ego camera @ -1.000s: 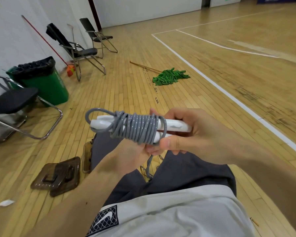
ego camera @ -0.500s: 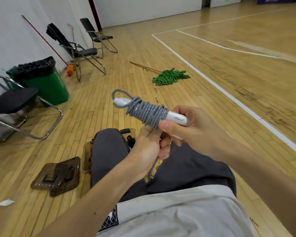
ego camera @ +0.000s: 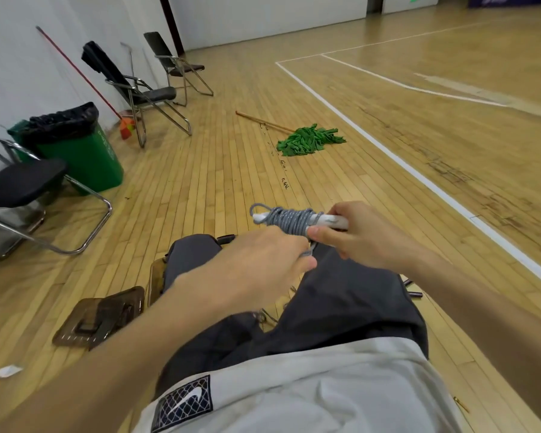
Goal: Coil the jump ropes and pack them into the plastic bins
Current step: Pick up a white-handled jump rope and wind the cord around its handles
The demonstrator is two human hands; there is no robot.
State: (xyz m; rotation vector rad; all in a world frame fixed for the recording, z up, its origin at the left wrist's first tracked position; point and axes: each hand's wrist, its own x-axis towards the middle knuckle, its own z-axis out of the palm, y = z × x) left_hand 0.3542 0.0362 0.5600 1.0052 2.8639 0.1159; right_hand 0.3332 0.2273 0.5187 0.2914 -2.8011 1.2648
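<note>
Far left, a paper scrap (ego camera: pixel 8 371) lies on the wooden floor (ego camera: pixel 219 170). A black chair (ego camera: pixel 22 185) stands at the left edge, with a green trash bin (ego camera: pixel 88 154) lined with a black bag just behind it. A brown lid (ego camera: pixel 100 317) lies flat on the floor near the person's left leg. A red-handled broom (ego camera: pixel 126 128) leans on the wall. Two folding chairs (ego camera: pixel 147 93) stand by the wall farther back.

The brown plastic bin (ego camera: pixel 153 281) sits on the floor, mostly hidden by the left knee; only its rim shows, and its contents are not visible.

The left hand (ego camera: pixel 256 264) is over the lap with its back to the camera, blurred. Its fingers curl round the loose grey strand hanging below the bundle, so the grip looks clenched on the cord.

The jump rope (ego camera: pixel 291 220) is held in the air above the knees, roughly level, not in the bin. Its grey cord is wound tight around the white handles (ego camera: pixel 334 221), and a small loop sticks out at the left end.

The right hand (ego camera: pixel 356 235) has its grip clenched on the handles' right end, thumb under and fingers over the top.

A green mop (ego camera: pixel 310 140) lies on the floor beyond the hands, its wooden stick pointing left. A white court line (ego camera: pixel 419 179) runs diagonally at right.
</note>
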